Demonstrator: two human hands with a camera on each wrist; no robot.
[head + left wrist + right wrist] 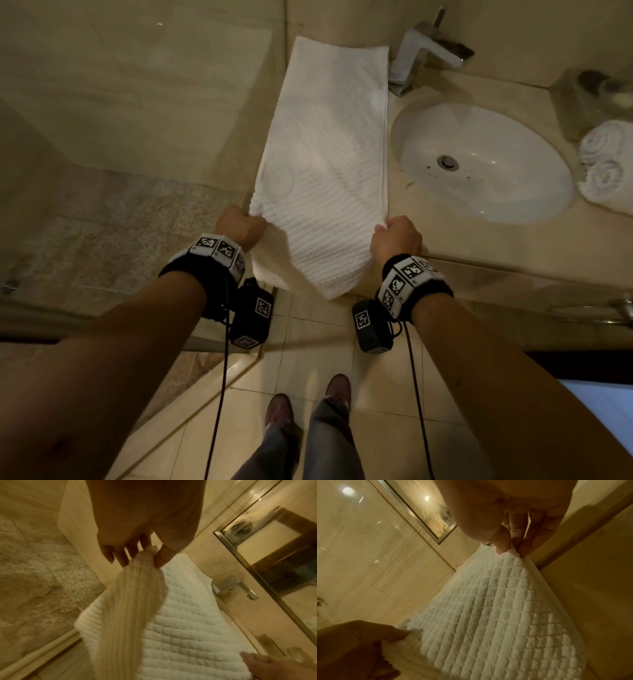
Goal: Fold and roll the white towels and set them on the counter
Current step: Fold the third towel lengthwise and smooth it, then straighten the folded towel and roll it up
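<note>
A white waffle-textured towel (pixel 325 150) lies lengthwise on the beige counter (pixel 455 240), left of the sink, folded into a long strip. Its near end hangs over the counter's front edge. My left hand (pixel 239 226) pinches the near left edge of the towel (pixel 145 557) between thumb and fingers. My right hand (pixel 394 233) pinches the near right edge (pixel 510 551). Both hands hold the near end raised a little. Two rolled white towels (pixel 606 161) lie on the counter right of the sink.
A white oval sink (pixel 479 161) is set in the counter, with a chrome faucet (pixel 424 51) behind it. A glass shower panel (pixel 137 102) stands at the left. A mirror frame (pixel 257 563) runs along the wall. My shoes (pixel 308 401) stand on the tiled floor below.
</note>
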